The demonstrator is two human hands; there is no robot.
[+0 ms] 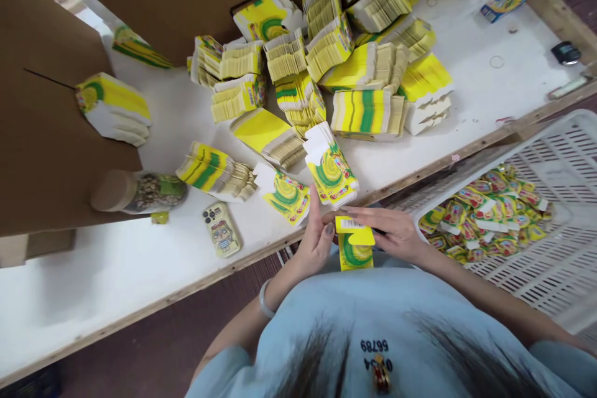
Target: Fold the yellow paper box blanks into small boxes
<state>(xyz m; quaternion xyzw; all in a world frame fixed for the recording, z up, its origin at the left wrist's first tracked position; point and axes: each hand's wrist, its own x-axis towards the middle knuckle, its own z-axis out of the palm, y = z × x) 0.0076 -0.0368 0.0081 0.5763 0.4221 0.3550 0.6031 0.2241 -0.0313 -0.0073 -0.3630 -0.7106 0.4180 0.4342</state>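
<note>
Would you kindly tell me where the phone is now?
In the head view, the phone lies left of centre on the white table, just below a stack of cartons and right of the jar.

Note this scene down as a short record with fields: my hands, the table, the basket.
left hand: beside a yellow-green carton, contact unclear
right hand: holding that carton near its barcode end
table: white top; bears carton stacks, phone in cartoon case, lidded jar
basket: white plastic, at your right; holds small yellow-green packs
</note>
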